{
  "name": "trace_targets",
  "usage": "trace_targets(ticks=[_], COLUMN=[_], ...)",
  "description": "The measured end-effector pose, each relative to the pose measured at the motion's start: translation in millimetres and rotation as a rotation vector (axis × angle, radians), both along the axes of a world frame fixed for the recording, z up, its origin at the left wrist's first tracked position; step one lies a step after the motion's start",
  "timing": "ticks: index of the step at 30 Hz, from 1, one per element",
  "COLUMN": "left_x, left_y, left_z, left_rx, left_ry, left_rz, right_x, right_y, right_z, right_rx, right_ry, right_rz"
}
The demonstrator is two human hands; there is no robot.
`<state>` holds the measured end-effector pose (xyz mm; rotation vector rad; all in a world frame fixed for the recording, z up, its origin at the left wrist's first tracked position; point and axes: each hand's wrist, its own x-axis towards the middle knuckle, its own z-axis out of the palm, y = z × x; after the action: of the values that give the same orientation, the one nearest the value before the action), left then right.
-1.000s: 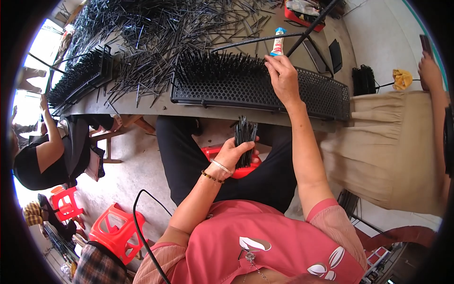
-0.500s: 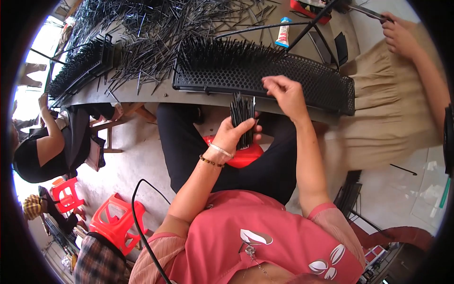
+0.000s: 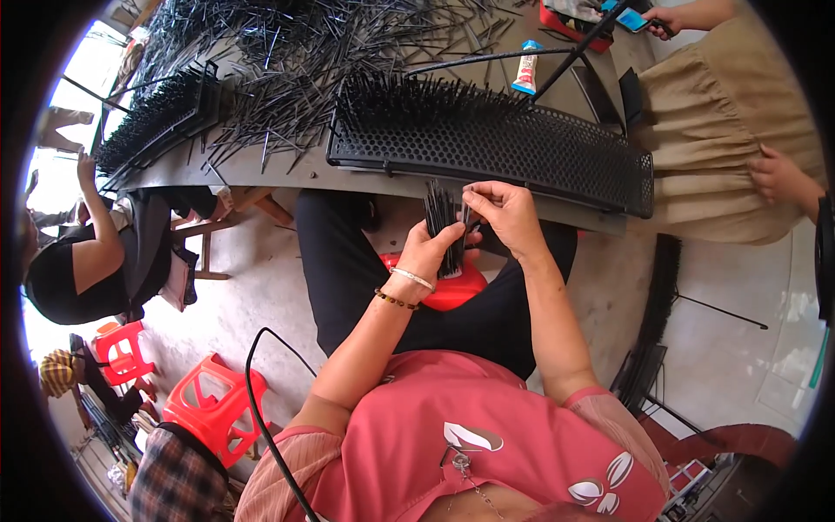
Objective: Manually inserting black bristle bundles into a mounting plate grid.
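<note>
A bundle of black pins (image 3: 442,228) is being gripped upright in the left hand (image 3: 428,254), so one pin is being pinched out by the right hand (image 3: 507,213) near the perforated black tray (image 3: 522,152).

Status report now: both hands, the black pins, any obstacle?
Left hand grips bundle of black pins. Right hand pinches one pin from it. Perforated tray ahead, nothing between.
</note>
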<state>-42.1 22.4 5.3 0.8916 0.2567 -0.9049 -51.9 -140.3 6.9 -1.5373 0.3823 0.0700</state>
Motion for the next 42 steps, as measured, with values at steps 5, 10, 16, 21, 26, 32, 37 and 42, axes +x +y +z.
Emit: trace_targets(ticks=[5,10,16,21,26,32,37,42], left_x=[4.4,3.9,-1.7,-3.0,-2.7,-3.5,-3.8,-4.2], left_y=[0.8,1.9,3.4,6.2,4.5,3.6,3.6,4.0], left_z=[2.3,-6.8,-0.5,-3.0,-3.0,-4.1,-1.1,-2.0], left_rx=[0.014,0.068,-0.022,0.0,0.017,0.032,0.027,0.004], left_ry=[0.102,0.061,0.126,0.116,0.11,0.067,0.099,0.106], left_rz=[0.116,0.151,0.056,0.048,0.022,0.016,-0.009,-0.004], right_x=[10.8,54.2,101.1,100.3,101.2,98.8,102.0,101.4], right_y=[1.3,-10.4,-23.3,-25.6,-26.9,-25.7,-28.2,-28.1], right_z=[19.5,36.2,25.1,28.5,22.3,24.8,17.7,18.2], right_rx=[-0.012,-0.329,-0.687,-0.723,-0.767,-0.814,-0.889,-0.926], right_ry=[-0.101,-0.531,-0.771,-0.748,-0.794,-0.8,-0.786,-0.797], right_rz=[-0.128,-0.369,-0.359,-0.379,-0.391,-0.34,-0.25,-0.282])
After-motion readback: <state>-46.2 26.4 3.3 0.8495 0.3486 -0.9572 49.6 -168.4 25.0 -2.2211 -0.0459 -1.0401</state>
